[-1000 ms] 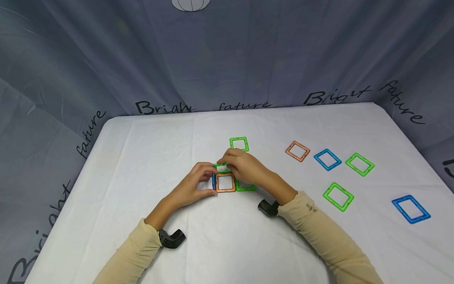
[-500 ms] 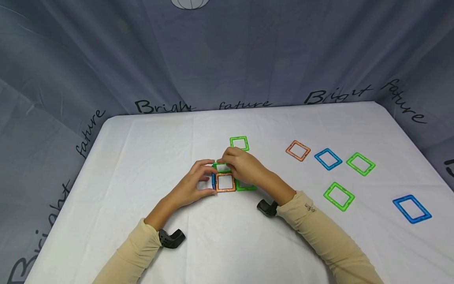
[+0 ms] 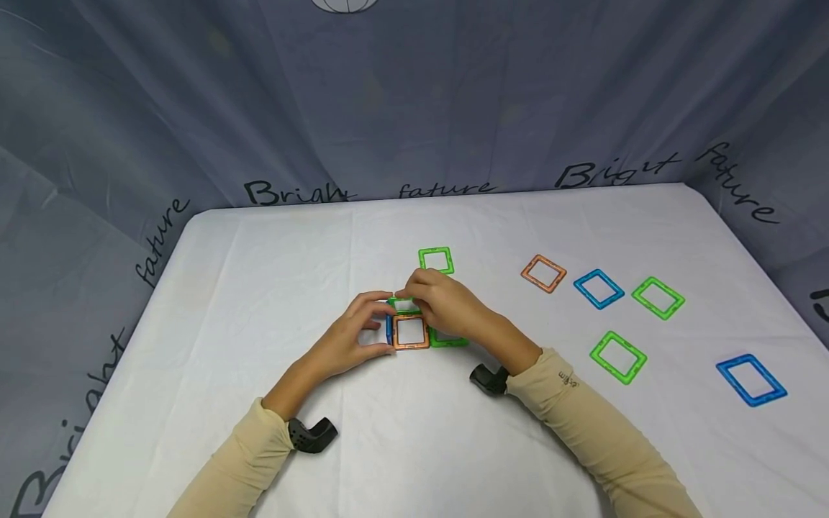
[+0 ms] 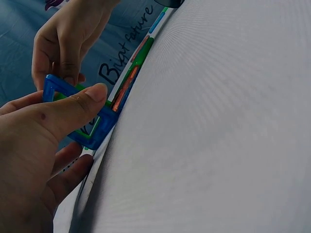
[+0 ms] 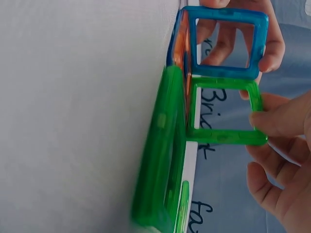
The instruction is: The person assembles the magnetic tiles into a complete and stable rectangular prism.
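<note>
An orange square magnetic tile (image 3: pixel 411 347) lies flat on the table between both hands. Along its left edge a blue magnetic tile (image 3: pixel 389 331) stands upright, and my left hand (image 3: pixel 350 342) grips it, thumb on the near side, as the left wrist view confirms. A green magnetic tile (image 5: pixel 228 135) stands upright at the orange tile's far edge. My right hand (image 3: pixel 448 303) pinches that green tile by its top edge between thumb and fingers. Flat beside the orange tile, partly under the right hand, lies another green tile (image 3: pixel 450 344).
Beyond the hands lies a single green tile (image 3: pixel 437 250). To the right are scattered an orange tile (image 3: pixel 534 284), a blue tile (image 3: pixel 599 308), two more green tiles and a blue tile (image 3: pixel 751 403). A white cloth (image 3: pixel 414 446) covers the table; a grey curtain stands behind.
Both hands keep nearly the same places and grips. Within the last second the standing blue and green tiles have shifted only very slightly, and the view has drifted a little.
</note>
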A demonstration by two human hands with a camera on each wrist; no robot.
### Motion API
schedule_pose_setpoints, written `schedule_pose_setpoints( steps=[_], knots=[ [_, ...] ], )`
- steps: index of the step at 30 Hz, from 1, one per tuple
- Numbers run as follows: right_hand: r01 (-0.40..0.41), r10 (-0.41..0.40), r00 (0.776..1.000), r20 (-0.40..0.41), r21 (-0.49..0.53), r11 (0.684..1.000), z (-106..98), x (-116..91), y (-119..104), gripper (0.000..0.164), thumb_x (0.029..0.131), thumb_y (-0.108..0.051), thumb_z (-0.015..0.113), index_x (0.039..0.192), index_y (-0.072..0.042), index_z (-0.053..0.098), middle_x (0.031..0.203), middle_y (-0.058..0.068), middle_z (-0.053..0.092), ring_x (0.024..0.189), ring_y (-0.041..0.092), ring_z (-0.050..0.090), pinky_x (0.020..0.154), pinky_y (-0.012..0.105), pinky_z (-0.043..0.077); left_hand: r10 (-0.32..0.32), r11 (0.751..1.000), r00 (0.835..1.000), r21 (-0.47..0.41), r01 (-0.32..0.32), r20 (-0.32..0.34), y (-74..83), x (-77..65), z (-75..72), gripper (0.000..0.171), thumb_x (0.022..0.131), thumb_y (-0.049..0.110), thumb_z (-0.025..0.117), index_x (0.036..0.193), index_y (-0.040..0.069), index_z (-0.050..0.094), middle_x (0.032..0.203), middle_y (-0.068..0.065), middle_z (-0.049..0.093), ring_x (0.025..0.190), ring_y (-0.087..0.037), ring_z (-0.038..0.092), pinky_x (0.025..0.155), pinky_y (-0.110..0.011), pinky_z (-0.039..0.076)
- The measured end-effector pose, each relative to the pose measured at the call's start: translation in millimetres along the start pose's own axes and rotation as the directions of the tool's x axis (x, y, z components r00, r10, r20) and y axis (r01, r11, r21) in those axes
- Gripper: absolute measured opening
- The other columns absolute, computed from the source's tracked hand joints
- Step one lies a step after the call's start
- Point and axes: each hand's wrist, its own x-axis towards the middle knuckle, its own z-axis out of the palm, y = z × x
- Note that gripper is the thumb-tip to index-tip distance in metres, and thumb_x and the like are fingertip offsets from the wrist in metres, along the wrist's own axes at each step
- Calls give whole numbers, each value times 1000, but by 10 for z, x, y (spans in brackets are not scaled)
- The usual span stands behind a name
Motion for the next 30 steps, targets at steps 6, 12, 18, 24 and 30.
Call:
schedule_pose_setpoints(
  steps=[6,12,18,24,30],
  knots=[
    [-27,24,998,60,45,999,-47,37,17,26,85,0,59,108,-8,67,96,2,59,90,15,55,78,26,50,-42,999,999,12,42,8,13,-3,-35,72,74,19,75,135,14,36,135,-5,35,113,-21,51,87,-26,51],
    [-51,45,996,80,74,996,-66,59,42,26,86,-5,60,110,-9,67,97,2,60,88,13,56,76,26,50,-39,998,999,39,38,5,11,11,-54,80,74,20,76,140,15,31,133,-5,37,110,-18,52,87,-25,51],
    [-94,82,990,113,108,990,-104,67,47,24,88,-12,59,111,-10,66,101,3,62,91,15,58,79,28,51,-24,999,1000,22,24,2,0,10,-57,77,73,18,76,138,13,34,134,-6,37,110,-19,50,87,-25,51],
    [-170,156,983,91,171,971,-186,75,153,26,91,-18,56,114,-8,64,108,6,61,96,18,57,83,35,50,-40,999,999,-7,40,-2,-15,0,-36,76,73,18,76,137,13,35,133,-5,38,110,-19,51,87,-27,51],
    [-236,228,972,61,182,955,-269,81,336,30,90,-16,58,118,-7,61,113,9,58,106,24,55,89,40,48,-42,999,999,-22,42,-3,-31,-2,-1,77,72,18,77,137,11,36,132,-6,39,109,-19,51,86,-30,52]
  ],
)
